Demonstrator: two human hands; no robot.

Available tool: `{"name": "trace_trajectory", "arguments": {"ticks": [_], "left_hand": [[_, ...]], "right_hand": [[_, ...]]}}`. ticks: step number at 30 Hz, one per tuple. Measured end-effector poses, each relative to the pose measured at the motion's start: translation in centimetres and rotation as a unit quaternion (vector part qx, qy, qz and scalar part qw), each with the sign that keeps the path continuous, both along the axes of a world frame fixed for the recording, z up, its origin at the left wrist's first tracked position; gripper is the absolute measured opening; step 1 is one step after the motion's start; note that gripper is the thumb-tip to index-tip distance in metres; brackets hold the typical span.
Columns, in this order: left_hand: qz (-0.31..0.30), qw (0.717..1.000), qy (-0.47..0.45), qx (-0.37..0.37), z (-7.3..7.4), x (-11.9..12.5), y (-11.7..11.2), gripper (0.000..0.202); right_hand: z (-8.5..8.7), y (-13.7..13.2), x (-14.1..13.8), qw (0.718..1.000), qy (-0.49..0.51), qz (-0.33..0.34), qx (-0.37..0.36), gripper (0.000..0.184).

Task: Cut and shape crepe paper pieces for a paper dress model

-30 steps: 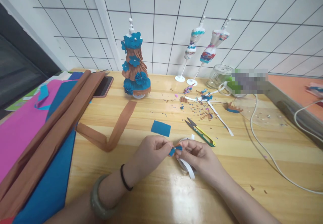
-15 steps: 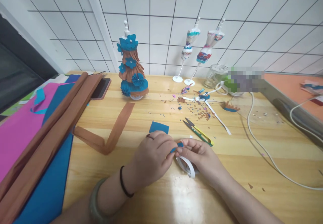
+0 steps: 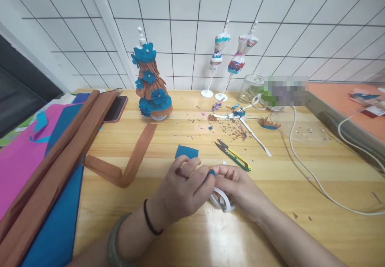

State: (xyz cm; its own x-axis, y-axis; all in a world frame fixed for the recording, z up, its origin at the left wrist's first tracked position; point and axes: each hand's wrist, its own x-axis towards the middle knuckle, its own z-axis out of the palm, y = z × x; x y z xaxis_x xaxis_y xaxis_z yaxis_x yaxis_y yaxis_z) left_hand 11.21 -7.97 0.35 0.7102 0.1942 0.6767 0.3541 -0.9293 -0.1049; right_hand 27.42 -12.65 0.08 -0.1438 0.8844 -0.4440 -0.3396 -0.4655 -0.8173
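Note:
Between the fingertips of both hands is a small piece of blue paper (image 3: 211, 173), mostly covered by the fingers. My left hand (image 3: 183, 187) pinches it from the left, and my right hand (image 3: 234, 183) grips it from the right with thumb and forefinger. Just under my right hand lies a roll of white tape (image 3: 223, 201), partly hidden. Beyond my left hand rests a flat blue paper rectangle (image 3: 187, 151). Thread snips (image 3: 233, 154) with yellow and green handles lie past my right hand.
A mini mannequin in a blue and brown paper dress (image 3: 153, 82) stands at the back, with two mannequin stands (image 3: 218, 54) to its right. Brown strips (image 3: 132, 158) and folded coloured paper (image 3: 60, 170) lie left, near a phone (image 3: 116, 108). A white cable (image 3: 313, 183) crosses the right side.
The view has shifted slightly to the right. My left hand's middle and ring fingers have lifted and spread, and its fingertips have moved closer to my right hand at the blue piece.

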Motion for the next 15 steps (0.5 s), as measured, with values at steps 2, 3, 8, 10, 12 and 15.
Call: {"name": "trace_trajectory", "arguments": {"ticks": [2, 3, 8, 10, 12, 15], "left_hand": [[-0.01, 1.0, -0.005, 0.001, 0.05, -0.02, 0.02, 0.007], [-0.015, 1.0, -0.01, 0.003, 0.12, -0.06, 0.04, 0.007], [-0.043, 0.999, -0.032, 0.009, 0.54, -0.41, 0.09, 0.007], [-0.048, 0.998, -0.032, 0.01, 0.64, -0.54, 0.1, 0.011], [-0.051, 0.998, -0.034, 0.009, 0.67, -0.61, 0.12, 0.014], [-0.052, 0.998, -0.041, 0.011, 0.7, -0.59, 0.17, 0.014]], "right_hand": [[0.11, -0.05, 0.14, 1.0, 0.015, 0.009, -0.011, 0.027], [0.16, -0.08, 0.19, 1.0, 0.022, 0.012, -0.015, 0.026], [0.43, -0.13, 0.27, 0.999, 0.042, 0.019, -0.018, 0.023], [0.54, -0.1, 0.29, 0.999, 0.045, 0.021, -0.016, 0.022], [0.67, -0.05, 0.29, 0.998, 0.05, 0.018, -0.017, 0.022], [0.8, -0.03, 0.28, 0.998, 0.054, 0.013, -0.02, 0.023]]}}
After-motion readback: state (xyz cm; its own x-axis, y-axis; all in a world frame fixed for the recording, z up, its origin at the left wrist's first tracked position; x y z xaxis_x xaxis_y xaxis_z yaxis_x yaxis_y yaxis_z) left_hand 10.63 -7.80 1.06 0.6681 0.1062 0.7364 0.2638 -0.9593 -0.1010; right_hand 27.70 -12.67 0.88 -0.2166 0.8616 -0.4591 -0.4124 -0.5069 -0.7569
